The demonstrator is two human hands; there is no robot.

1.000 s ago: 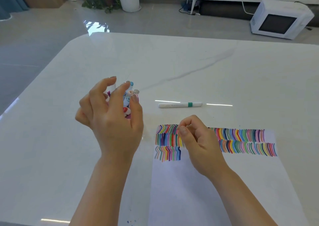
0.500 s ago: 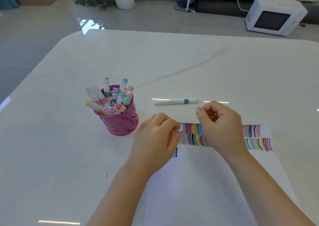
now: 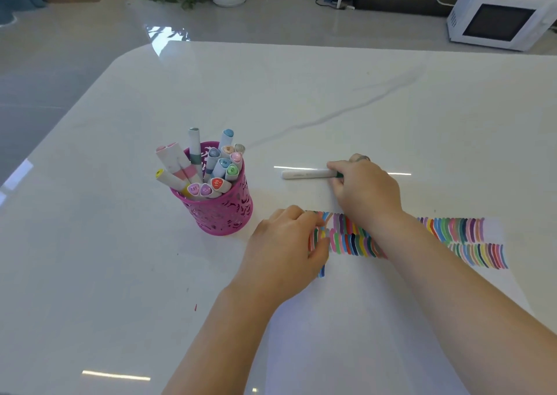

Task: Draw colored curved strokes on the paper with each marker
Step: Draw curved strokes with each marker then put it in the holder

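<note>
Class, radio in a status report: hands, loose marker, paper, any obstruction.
Left hand resting on paper edge. Right hand pinching white marker at its green-banded end. Pink pen cup off to the side, nothing blocking.

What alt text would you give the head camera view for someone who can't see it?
A person's right hand grips a white marker lying on a white table, while the left hand rests on paper bearing rows of colored strokes, beside a pink marker cup.
</note>
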